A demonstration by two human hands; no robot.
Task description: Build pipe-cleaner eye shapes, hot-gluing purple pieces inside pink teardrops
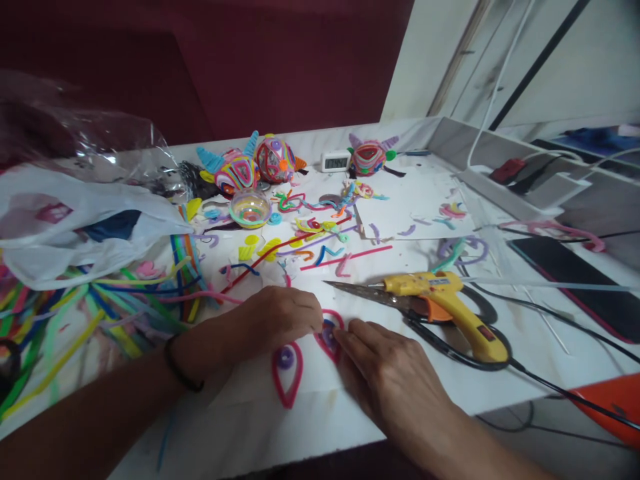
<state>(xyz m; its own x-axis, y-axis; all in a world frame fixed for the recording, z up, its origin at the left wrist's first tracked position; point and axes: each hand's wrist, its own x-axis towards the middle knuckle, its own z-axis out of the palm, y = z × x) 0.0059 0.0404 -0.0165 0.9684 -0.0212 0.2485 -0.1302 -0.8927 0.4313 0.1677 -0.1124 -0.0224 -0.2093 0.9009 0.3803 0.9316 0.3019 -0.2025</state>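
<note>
A pink pipe-cleaner teardrop (324,340) with a purple coil inside is on white paper between my two hands. My left hand (280,317) is closed in a pinch at its upper left edge; the fingertips are partly hidden. From the right, my right hand (387,360) presses its closed fingers against the loop's right edge. A second pink teardrop (299,373), with a purple coil (285,358) in its wide end, lies flat just below my left hand. Loose red and pink pipe cleaners (347,258) stretch across the table beyond the hands.
A yellow glue gun (440,293) rests over black-handled scissors (370,292) on the right, its cord trailing off. A phone (575,280) lies farther right. Many coloured pipe cleaners (125,300) spread at left. Decorated balls (275,159), a clear bowl (251,210) and a timer (335,162) stand behind.
</note>
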